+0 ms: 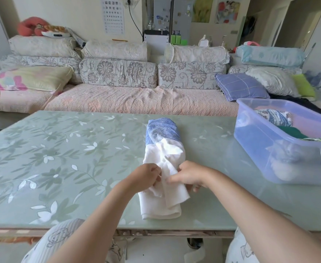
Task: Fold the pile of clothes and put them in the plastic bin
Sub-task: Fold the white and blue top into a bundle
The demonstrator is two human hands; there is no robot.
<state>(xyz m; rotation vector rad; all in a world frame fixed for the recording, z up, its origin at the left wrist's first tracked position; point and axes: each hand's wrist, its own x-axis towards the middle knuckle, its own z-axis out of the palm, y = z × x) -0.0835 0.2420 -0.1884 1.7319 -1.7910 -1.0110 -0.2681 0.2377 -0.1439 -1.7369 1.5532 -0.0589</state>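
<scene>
A narrow white and blue-patterned garment (163,149) lies lengthwise on the green leaf-patterned table (60,158), its blue end pointing away from me. My left hand (146,175) pinches the white fabric on its left side. My right hand (188,175) grips the white fabric from the right, with fingers curled under the edge. Both hands sit close together over the near half of the garment. A clear blue plastic bin (266,141) stands at the table's right, holding several folded clothes.
A long sofa (136,99) with floral cushions and pillows runs behind the table. A blue checked pillow (239,86) and dark clothing lie on its right end, behind the bin. My knees in white printed trousers (60,242) show under the table's front edge.
</scene>
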